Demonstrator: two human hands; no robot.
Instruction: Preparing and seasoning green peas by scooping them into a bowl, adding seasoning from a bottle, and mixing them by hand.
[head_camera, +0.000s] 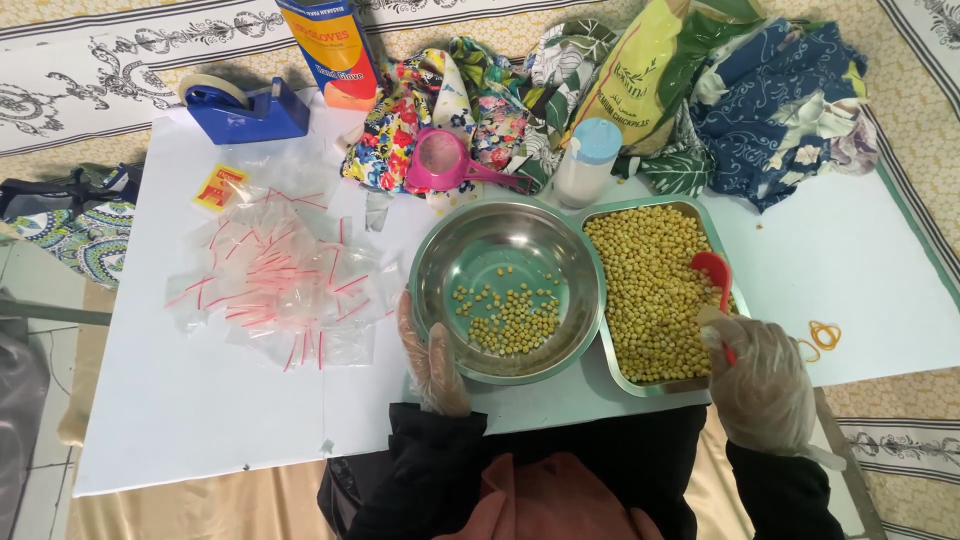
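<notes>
The gloved right hand (765, 385), low right in the frame, is clamped around the handle of a red spoon (714, 272) whose bowl rests among the chickpeas in the rectangular steel tray (690, 382). The gloved left hand (432, 360), fingers lying together, rests flat against the near rim of the round steel bowl (440, 250) at centre, which holds a few chickpeas. Left of the bowl lies a pile of clear zip bags (275, 280); a pink strainer (445, 160) and a blue tape dispenser (245, 110) sit toward the top.
</notes>
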